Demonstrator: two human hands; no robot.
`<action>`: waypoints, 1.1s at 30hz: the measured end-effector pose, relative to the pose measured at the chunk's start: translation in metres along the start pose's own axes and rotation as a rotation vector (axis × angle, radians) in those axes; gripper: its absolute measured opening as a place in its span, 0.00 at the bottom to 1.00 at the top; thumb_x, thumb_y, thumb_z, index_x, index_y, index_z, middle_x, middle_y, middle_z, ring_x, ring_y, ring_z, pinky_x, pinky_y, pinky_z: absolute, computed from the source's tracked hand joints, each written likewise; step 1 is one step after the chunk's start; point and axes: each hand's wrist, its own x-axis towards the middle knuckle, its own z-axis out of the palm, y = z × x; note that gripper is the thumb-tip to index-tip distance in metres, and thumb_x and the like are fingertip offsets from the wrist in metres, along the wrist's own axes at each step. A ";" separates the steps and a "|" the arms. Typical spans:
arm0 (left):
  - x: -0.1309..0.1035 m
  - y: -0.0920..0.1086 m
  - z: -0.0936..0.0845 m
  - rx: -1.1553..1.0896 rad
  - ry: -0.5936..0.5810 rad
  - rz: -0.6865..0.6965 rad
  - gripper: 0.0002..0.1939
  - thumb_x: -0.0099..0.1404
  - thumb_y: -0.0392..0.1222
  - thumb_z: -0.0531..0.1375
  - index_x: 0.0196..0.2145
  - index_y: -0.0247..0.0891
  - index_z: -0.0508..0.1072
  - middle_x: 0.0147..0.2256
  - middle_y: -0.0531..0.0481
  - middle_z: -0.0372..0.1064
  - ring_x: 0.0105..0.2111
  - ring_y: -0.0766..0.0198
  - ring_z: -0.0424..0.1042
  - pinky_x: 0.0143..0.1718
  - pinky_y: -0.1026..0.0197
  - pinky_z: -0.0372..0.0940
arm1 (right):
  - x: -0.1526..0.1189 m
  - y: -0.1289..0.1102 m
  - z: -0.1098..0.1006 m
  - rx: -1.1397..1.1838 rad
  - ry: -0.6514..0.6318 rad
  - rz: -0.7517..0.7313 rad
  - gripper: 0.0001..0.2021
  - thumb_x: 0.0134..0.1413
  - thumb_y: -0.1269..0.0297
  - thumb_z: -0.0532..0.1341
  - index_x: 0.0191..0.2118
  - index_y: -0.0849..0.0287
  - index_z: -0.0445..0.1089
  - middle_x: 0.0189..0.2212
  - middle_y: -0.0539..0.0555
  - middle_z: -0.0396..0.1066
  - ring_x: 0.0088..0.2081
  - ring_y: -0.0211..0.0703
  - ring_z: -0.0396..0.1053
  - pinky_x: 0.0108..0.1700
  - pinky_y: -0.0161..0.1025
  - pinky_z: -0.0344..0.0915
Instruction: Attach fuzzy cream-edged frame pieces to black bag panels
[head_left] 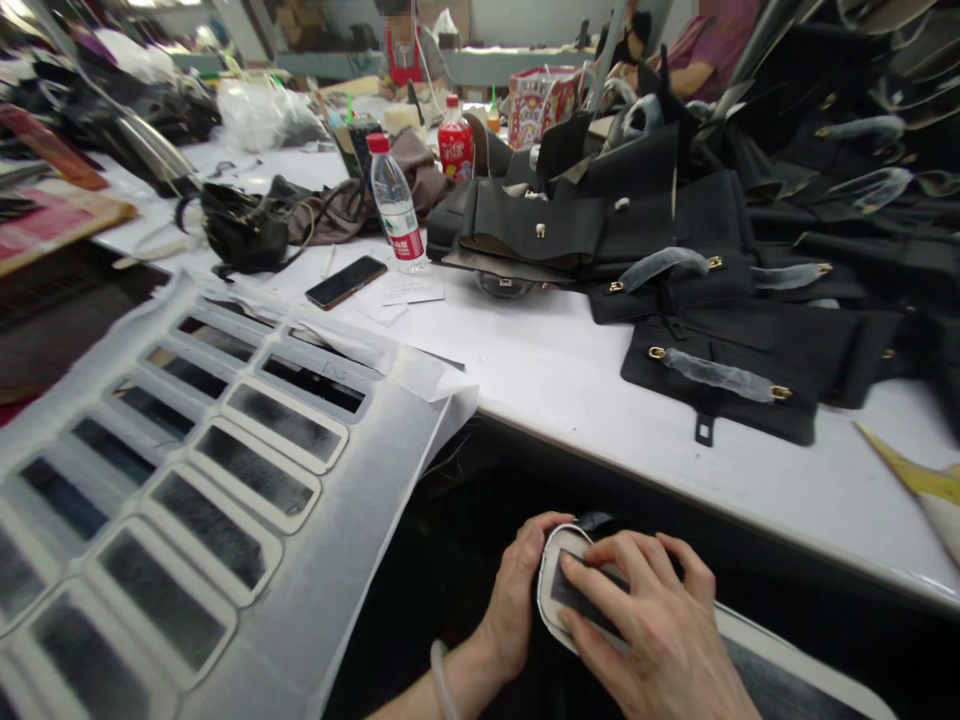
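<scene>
A white table (525, 360) runs across a busy workroom. In front of its near edge, low and right of the middle, is the rimmed piece (553, 590), pale around the outside and dark inside. The left hand (510, 605) is curled around one rounded end and holds it. The right hand (649, 610) has fingertips resting on top; I can't tell if it grips the piece too. A dark strip with a pale edge (802, 665) shows past the right hand, but I can't tell if it is part of the same piece.

To do this well, I think the left hand should hold the end snug, and the right fingers should push down softly and evenly, so the rim stays flat and smooth around the curve.

To the left, a big pale sheet (334, 560) has more rimmed pieces (257, 472) in rows. Farther off lie a phone (346, 282), a clear bottle (397, 205) and black bags (735, 365).
</scene>
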 end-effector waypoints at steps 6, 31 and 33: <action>0.000 0.004 0.000 -0.052 -0.042 -0.048 0.24 0.71 0.57 0.50 0.52 0.39 0.73 0.50 0.45 0.73 0.54 0.49 0.67 0.61 0.48 0.56 | 0.003 -0.003 0.003 0.065 -0.004 0.069 0.14 0.43 0.70 0.69 0.37 0.46 0.71 0.34 0.43 0.71 0.40 0.45 0.69 0.54 0.51 0.46; 0.005 0.072 -0.013 1.231 -0.417 0.882 0.13 0.69 0.30 0.53 0.46 0.42 0.71 0.43 0.51 0.71 0.44 0.62 0.67 0.45 0.59 0.62 | -0.011 -0.028 0.002 0.307 0.026 0.364 0.17 0.46 0.72 0.69 0.43 0.52 0.71 0.48 0.52 0.64 0.53 0.48 0.58 0.58 0.53 0.49; 0.005 0.077 -0.009 1.404 -0.418 0.968 0.16 0.67 0.29 0.53 0.48 0.43 0.71 0.44 0.50 0.72 0.45 0.60 0.67 0.45 0.57 0.60 | -0.016 -0.024 -0.010 0.510 0.113 0.385 0.17 0.47 0.76 0.65 0.44 0.52 0.71 0.46 0.51 0.66 0.51 0.45 0.62 0.58 0.49 0.53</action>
